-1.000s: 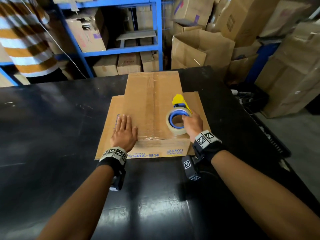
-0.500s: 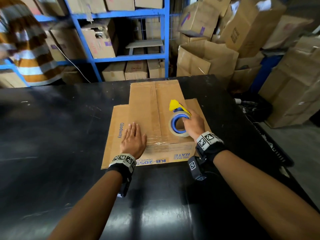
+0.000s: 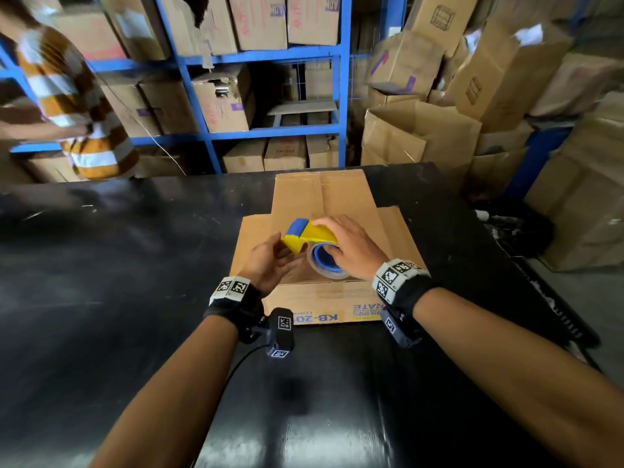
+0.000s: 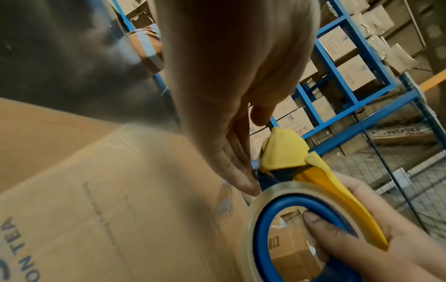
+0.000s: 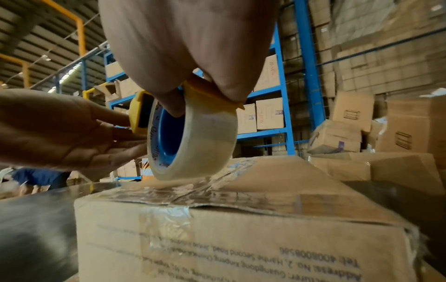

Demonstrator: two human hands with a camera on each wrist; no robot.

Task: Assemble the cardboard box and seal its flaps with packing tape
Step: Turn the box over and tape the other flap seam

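Cardboard box (image 3: 324, 204) on black table (image 3: 135, 265), blue shelving (image 3: 342, 96) behind

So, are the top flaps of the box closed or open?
Closed. The flaps lie flat on the box, with clear tape over their seam.

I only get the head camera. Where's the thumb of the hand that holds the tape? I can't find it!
Observer: The left wrist view shows it. The right hand has its thumb hooked inside the blue core of the tape dispenser.
Operator: Is the other hand grabbing it too?
Observer: No. In the right wrist view the left hand has straight fingers laid against the yellow cutter end.
Operator: Does any tape go down the front of the box?
Observer: Yes. The right wrist view shows a clear tape strip folded over the near edge onto the front face of the box.
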